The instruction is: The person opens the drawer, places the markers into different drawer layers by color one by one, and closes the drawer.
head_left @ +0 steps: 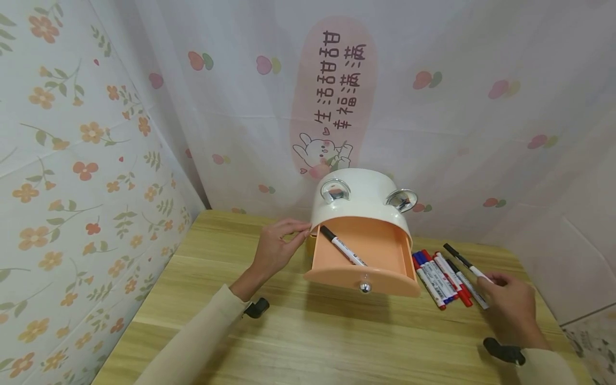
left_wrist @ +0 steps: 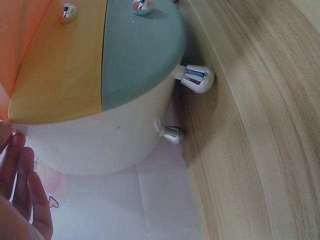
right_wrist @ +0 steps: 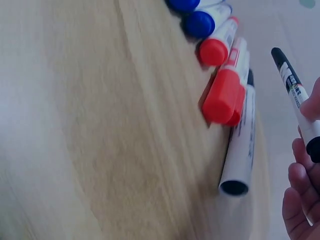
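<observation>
A white desk organizer [head_left: 358, 195] with chrome rings on top stands at the back of the table, its orange drawer [head_left: 332, 277] pulled out. Inside the drawer one black-capped marker [head_left: 344, 248] lies at a slant. My left hand [head_left: 274, 250] touches the organizer's left side near the drawer; in the left wrist view its fingers [left_wrist: 22, 167] are fairly straight at the white edge. At the right, my right hand [head_left: 514, 302] pinches another black-capped marker [right_wrist: 290, 80], lifted and tilted above the table. Beside it lies a row of red, blue and black markers [head_left: 441, 278].
Lower drawers in yellow [left_wrist: 60, 75] and teal [left_wrist: 142, 55] are closed, with chrome knobs. Small chrome-tipped feet [left_wrist: 197, 79] hold the organizer up. Patterned curtains hang behind and left of the wooden table [head_left: 289, 342].
</observation>
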The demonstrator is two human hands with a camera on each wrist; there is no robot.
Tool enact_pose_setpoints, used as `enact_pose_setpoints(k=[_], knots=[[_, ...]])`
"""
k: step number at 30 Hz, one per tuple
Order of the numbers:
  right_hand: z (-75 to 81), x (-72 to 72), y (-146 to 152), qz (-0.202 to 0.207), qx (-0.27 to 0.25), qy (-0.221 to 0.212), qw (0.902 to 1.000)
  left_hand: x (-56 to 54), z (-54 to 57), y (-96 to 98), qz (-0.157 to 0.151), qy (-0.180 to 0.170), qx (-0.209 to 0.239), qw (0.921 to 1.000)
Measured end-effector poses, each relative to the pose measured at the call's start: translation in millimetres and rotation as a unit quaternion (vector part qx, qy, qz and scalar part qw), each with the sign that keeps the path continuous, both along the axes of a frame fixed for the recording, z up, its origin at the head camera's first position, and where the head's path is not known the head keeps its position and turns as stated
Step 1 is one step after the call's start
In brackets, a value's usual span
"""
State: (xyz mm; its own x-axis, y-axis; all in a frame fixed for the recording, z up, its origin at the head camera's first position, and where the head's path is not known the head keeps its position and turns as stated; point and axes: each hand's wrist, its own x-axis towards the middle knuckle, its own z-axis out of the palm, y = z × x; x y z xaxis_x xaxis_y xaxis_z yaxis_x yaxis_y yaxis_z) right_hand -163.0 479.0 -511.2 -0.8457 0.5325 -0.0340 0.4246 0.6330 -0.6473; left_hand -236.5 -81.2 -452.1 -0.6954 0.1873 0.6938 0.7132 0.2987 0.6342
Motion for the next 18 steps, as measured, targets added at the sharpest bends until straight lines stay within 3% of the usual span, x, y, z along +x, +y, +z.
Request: enact_pose_setpoints(k=[4, 10, 18], knots=[[4.5, 0.6, -4, 0.018, 0.020, 0.012, 0.9996, 0.6, 0.7, 0.2, -0.001, 0.004, 0.001, 1.0000], [8.4, 2.1, -11, 0.032, 0.081, 0.067, 0.9940, 0.7, -1.1, -0.5, 0.003, -0.005, 0.001, 1.0000], [18.2, 8.5, -25, 0.044, 0.093, 0.124, 0.9869, 1.5, -1.4, 0.3, 0.000, -0.012, 0.012, 0.9999]])
